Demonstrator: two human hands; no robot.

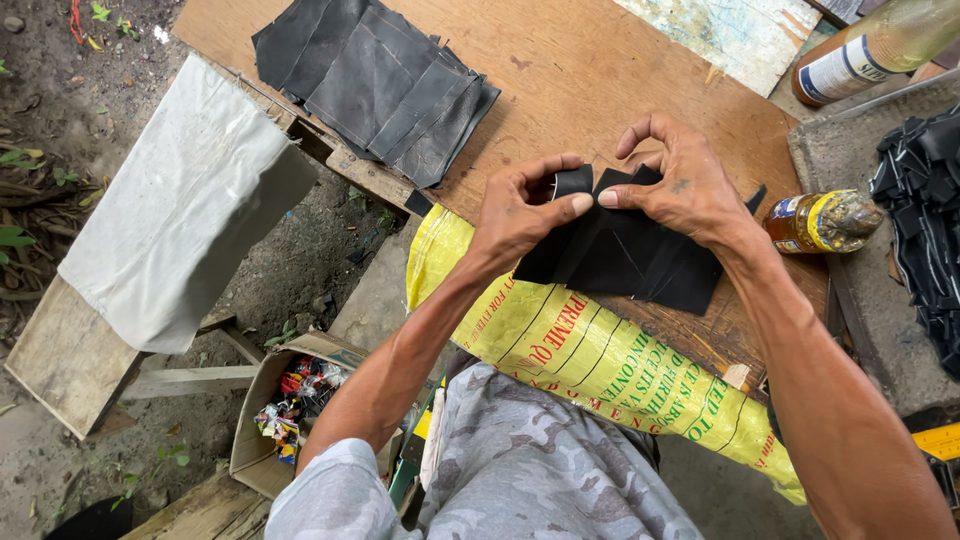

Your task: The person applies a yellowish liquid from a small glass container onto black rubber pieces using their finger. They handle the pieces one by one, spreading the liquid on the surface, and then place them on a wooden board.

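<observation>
Both hands meet over the near edge of a wooden board [600, 80] and work the same small stack of black rubber pieces [620, 255]. The left hand [520, 210] curls its fingers closed around the stack's left end, thumb pressed flat on top of a folded flap. The right hand [675, 185] pinches the same flap from the other side, its thumb tip touching the left thumb, while the index finger arches up free above the work. The stack fans out toward the near side, its lower corners lying over a yellow woven sack [590, 360] that drapes off the board's near edge. Farther away on the board, to the left, lies a larger pile of black rubber sheets [375, 85]. To the right of the hands a small jar with a yellow label [820, 220] lies on its side, and a bigger bottle [870, 50] rests at the far right. A white cloth [180, 210] hangs over a plank at the left, and an open cardboard box of colourful scraps [290, 400] sits on the ground near the left elbow.
</observation>
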